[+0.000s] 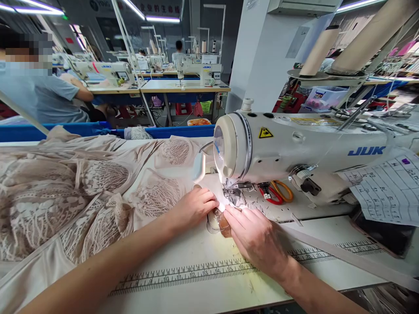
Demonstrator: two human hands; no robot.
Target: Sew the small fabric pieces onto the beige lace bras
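Note:
My left hand (193, 208) is closed, its fingertips pinching beige fabric (197, 187) just left of the sewing machine's presser foot (231, 196). My right hand (255, 235) presses its fingers together at the front of the foot, on a narrow beige strip (327, 250) that runs out under the hand to the lower right. The fabric between the fingertips is small and washed out by the machine's lamp. The white sewing machine (278, 144) stands over both hands.
Beige lace cup pieces (157, 194) are heaped at left. Red-handled scissors (274, 196) and orange-handled scissors (284, 190) lie behind the needle. A written sheet (386, 187) hangs above a dark phone (381, 231) at right. A printed ruler (196, 274) crosses the table front. A co-worker (42, 96) sits beyond.

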